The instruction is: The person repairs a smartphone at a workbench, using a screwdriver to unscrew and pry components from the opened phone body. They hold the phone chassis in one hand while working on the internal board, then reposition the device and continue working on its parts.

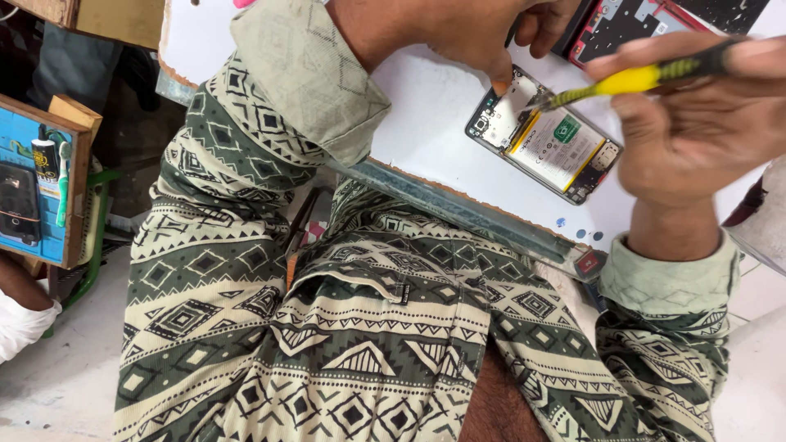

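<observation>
At about two o'clock in the head view, an opened phone (544, 135) lies back-side up on a white work table (426, 123), its cover off so that the pale battery with a green label and the small boards at either end show. It sits tilted, one short end toward eleven o'clock and the other toward five.

From twelve o'clock the left hand (458, 29) comes down over the table, and one fingertip presses on the phone's upper end, near the metal shield there. That hand holds nothing; its other fingers are curled loosely above the table.

At three o'clock the right hand (696, 123) is closed around a yellow-and-black screwdriver (634, 79), pinching the handle between thumb and fingers. The shaft points toward nine o'clock, and its tip meets the phone's upper end just beside the left fingertip.

Past the hands, at one o'clock, a second opened device with a red frame (647, 24) lies on the same table, well apart from the tool tip.

Both forearms wear rolled sleeves in a green and cream geometric print, and the same cloth covers the lap that fills the lower half of the view.

Far off at nine o'clock, a blue wooden tray (37, 188) holds a dark phone (18, 203) and a green toothbrush (62, 184).
</observation>
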`<state>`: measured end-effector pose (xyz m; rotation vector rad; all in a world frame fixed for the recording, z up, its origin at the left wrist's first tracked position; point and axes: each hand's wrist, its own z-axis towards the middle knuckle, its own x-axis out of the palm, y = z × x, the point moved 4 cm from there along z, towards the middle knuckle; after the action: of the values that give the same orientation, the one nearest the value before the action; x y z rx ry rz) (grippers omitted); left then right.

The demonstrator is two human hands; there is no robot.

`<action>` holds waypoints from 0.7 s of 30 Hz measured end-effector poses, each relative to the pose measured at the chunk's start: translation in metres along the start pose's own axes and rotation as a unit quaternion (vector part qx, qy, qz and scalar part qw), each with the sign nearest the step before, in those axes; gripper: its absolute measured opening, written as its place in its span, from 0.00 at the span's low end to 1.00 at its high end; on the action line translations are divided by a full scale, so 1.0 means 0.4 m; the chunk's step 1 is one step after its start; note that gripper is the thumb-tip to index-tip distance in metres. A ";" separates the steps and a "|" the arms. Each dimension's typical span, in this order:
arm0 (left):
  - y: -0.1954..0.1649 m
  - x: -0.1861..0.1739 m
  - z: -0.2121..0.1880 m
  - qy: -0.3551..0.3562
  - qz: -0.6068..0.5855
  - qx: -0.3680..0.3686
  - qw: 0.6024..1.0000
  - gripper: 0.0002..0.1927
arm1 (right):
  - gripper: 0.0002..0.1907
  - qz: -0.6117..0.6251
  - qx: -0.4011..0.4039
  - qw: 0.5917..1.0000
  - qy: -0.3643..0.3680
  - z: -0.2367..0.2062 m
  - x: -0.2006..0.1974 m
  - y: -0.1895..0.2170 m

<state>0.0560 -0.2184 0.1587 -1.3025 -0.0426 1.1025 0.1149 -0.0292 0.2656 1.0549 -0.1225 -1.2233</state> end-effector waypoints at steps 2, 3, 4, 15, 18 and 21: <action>-0.014 -0.009 0.006 0.010 -0.023 0.013 1.000 0.24 | 0.13 -0.116 0.023 0.993 -0.022 -0.028 -0.046 -0.010; -0.028 -0.019 0.012 -0.016 0.001 0.039 0.999 0.22 | 0.10 -0.161 0.027 0.986 -0.031 -0.042 -0.069 -0.019; -0.046 -0.020 0.014 -0.042 0.025 0.066 0.997 0.21 | 0.08 -0.180 0.017 0.983 -0.038 -0.048 -0.093 -0.040; -0.130 0.019 0.057 -0.168 0.157 -0.012 0.973 0.16 | 0.13 -0.105 0.038 0.990 -0.082 -0.104 -0.139 -0.092; -0.133 0.019 0.073 -0.165 0.142 -0.018 0.976 0.10 | 0.14 -0.107 0.027 0.991 -0.076 -0.092 -0.135 -0.080; -0.133 0.022 0.081 -0.162 0.118 -0.016 0.980 0.05 | 0.16 -0.112 0.024 0.989 -0.096 -0.090 -0.133 -0.078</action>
<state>0.0747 -0.1815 0.2059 -1.1646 -0.1512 1.5152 0.0933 0.0363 0.2472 1.0105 -0.1879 -1.5316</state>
